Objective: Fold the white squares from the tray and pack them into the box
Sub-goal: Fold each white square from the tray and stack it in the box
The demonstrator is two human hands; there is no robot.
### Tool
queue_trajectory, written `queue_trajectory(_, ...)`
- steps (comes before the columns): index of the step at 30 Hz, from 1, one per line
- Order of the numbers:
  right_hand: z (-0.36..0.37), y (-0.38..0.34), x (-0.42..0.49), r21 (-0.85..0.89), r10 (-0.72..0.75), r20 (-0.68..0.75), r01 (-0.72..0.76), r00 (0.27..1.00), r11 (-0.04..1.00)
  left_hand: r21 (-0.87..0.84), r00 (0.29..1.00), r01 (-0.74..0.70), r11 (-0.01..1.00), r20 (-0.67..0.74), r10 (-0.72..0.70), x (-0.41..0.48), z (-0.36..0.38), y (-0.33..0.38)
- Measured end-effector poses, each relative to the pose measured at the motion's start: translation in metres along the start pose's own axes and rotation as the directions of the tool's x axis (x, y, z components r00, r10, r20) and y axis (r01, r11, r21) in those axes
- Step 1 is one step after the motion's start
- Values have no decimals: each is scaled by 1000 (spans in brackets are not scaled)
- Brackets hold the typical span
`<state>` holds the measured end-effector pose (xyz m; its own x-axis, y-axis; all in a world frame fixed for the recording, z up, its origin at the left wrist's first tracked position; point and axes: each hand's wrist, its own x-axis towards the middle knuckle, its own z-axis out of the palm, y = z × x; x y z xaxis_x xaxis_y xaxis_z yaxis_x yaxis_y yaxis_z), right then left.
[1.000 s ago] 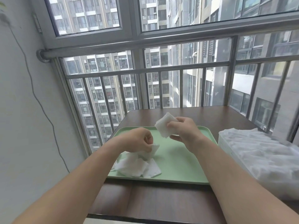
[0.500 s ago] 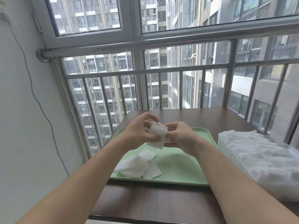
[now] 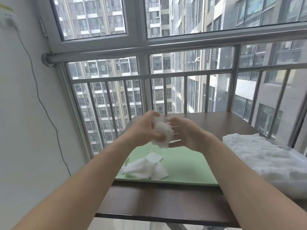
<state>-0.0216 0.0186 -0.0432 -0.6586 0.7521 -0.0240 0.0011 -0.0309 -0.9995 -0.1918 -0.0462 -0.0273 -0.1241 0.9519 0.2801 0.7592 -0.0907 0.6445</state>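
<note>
Above the green tray [image 3: 186, 165] both my hands are raised with one white square [image 3: 163, 134] between them. My left hand [image 3: 146, 128] grips the square, thumb and fingers curled round it. My right hand [image 3: 186, 133] is just to its right, fingers spread and lightly blurred, its fingertips at the square's edge. A small heap of white squares [image 3: 146, 168] lies at the tray's near left corner. The box [image 3: 272, 165] stands at the right of the table, heaped with white squares.
The tray lies on a dark brown table [image 3: 159, 201] whose near edge is in view. A metal railing [image 3: 166, 73] and window run behind the table. A white wall with a hanging cable [image 3: 41, 103] is close on the left.
My left hand has left the heap on the tray and come up to the square that my right hand held. The square has passed into the left hand's grip, and the right fingers have spread.
</note>
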Motion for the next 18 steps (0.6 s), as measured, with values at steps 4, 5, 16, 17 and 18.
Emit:
queue_trajectory(4,3,-27,-17,-255,-72,4,71,997,964,-29,999,-17,999,-35,16,-1,-4,7)
queue_trajectory(5,1,-34,-22,-267,-81,-3,77,997,961,-104,1000,-11,995,-5,11,-3,-5,10)
queue_trajectory(16,-102,-80,-132,-634,-137,-209,-28,968,773,-388,968,-41,921,214,134,-23,61,93)
queue_trajectory(17,-112,-79,-138,-644,-139,-227,-42,964,764,-325,958,-88,942,230,169,-23,69,99)
queue_trajectory(18,-125,-78,-150,-644,-139,-256,-62,956,763,-264,945,-149,953,246,216,-23,83,109)
